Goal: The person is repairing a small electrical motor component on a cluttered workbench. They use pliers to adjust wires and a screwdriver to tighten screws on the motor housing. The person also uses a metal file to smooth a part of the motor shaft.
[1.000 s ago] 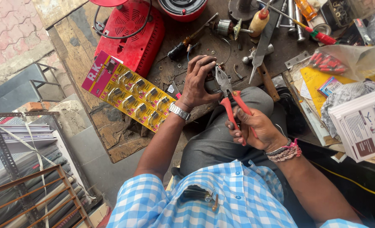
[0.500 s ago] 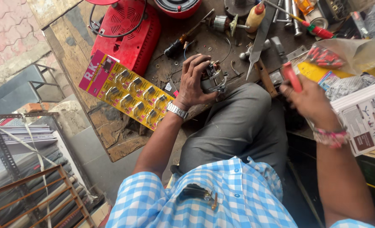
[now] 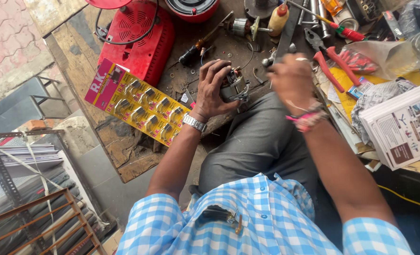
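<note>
Small motor part (image 3: 233, 86) held at bench edge, above knee.

Left hand (image 3: 213, 89) still wrapped around it. Right hand (image 3: 292, 81) back beside the part, blurred, grip impossible to tell; red-handled pliers (image 3: 330, 60) now lying on workbench (image 3: 125, 141), no longer in hand.

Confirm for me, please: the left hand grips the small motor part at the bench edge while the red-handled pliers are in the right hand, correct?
Not quite. In the head view the left hand does grip the small motor part, but the red-handled pliers lie on the bench, beside the right hand.
</note>
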